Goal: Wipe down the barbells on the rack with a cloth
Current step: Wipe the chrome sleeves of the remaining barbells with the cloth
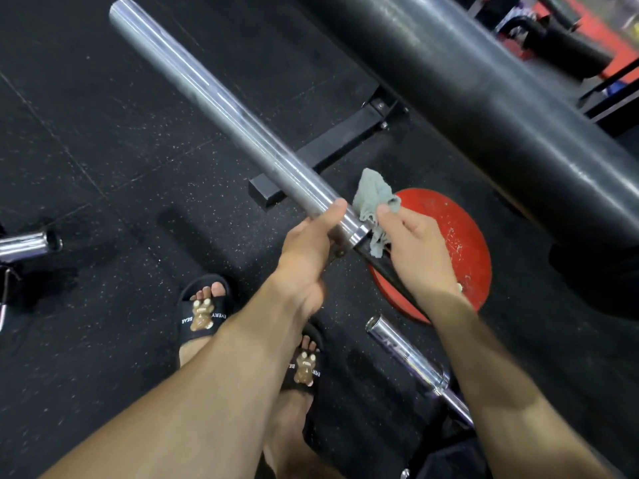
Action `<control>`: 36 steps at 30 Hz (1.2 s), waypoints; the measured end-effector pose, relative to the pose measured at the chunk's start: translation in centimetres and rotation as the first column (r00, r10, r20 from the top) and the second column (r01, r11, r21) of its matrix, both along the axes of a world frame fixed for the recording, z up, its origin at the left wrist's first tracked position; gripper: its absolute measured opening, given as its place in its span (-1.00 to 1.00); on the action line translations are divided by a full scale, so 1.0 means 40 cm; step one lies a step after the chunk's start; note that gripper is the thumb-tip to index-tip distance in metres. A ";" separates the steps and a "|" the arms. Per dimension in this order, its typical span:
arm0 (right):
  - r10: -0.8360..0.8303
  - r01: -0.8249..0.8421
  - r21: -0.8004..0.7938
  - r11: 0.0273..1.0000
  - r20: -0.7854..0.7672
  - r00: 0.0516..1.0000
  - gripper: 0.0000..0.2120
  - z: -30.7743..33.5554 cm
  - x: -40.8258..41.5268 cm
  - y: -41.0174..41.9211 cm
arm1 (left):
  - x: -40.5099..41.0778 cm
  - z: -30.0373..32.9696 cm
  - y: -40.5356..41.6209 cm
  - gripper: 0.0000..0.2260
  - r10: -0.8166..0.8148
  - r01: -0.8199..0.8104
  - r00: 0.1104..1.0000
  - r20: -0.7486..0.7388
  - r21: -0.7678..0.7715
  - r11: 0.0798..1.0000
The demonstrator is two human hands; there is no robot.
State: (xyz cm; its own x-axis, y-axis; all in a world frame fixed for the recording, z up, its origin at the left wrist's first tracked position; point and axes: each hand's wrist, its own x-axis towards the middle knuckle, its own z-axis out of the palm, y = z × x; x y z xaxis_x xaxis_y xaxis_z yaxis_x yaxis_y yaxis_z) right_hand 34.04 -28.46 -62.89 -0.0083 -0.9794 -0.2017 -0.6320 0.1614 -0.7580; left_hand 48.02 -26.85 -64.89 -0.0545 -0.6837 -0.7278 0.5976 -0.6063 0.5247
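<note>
The barbell [221, 108] runs slantwise from upper left down to the middle, above the floor [86, 167]. The left hand [311, 250] grips its sleeve; the right hand [415, 250], just to the right, holds the cloth [375, 205] against the shaft. A plate [456, 236] lies on the floor below the right hand. A second bar [408, 357] lies lower right, a third [27, 245] at the left edge. Two slippers [200, 312] stand under the left forearm.

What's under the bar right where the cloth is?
Below the cloth and the barbell, a red weight plate lies on the black floor. The right hand and forearm cover the plate's near-left part, so that part cannot be seen.
</note>
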 end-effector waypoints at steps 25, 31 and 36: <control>-0.006 0.023 -0.318 0.948 0.056 0.998 -0.89 -0.026 0.034 0.018 | -0.031 -0.026 -0.024 -0.51 0.116 -0.122 0.989 0.097 0.060 0.991; -0.100 0.048 0.143 0.988 0.380 0.919 -0.83 0.002 -0.004 -0.042 | -0.001 -0.014 -0.012 -0.78 0.025 -0.027 0.996 0.083 0.018 0.999; 0.055 -0.079 0.074 0.994 0.284 0.957 -0.78 0.014 -0.014 -0.010 | -0.004 -0.015 -0.004 -0.63 0.060 -0.064 0.994 0.086 0.044 0.997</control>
